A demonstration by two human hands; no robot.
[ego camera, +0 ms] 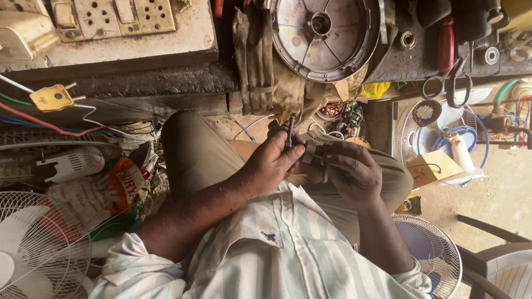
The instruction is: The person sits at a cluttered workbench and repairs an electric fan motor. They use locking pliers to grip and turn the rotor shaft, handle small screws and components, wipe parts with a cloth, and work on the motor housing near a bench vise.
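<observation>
I wear a pale shirt (288,260) with broad white and grey-green stripes and a small dark blue emblem (269,237) stitched on the chest pocket. Its sleeves are rolled up above my elbows, bunched in folds. My trousers (194,149) are plain khaki, creased at the knees.

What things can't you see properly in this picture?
- Head view: the small dark part is mostly covered by the right hand, so its kind cannot be told.
- The thin dark rod runs down behind the left hand; its lower end is hidden.
- The round metal cover is cut off by the top edge.
- The white fan is cut off by the left edge.
</observation>
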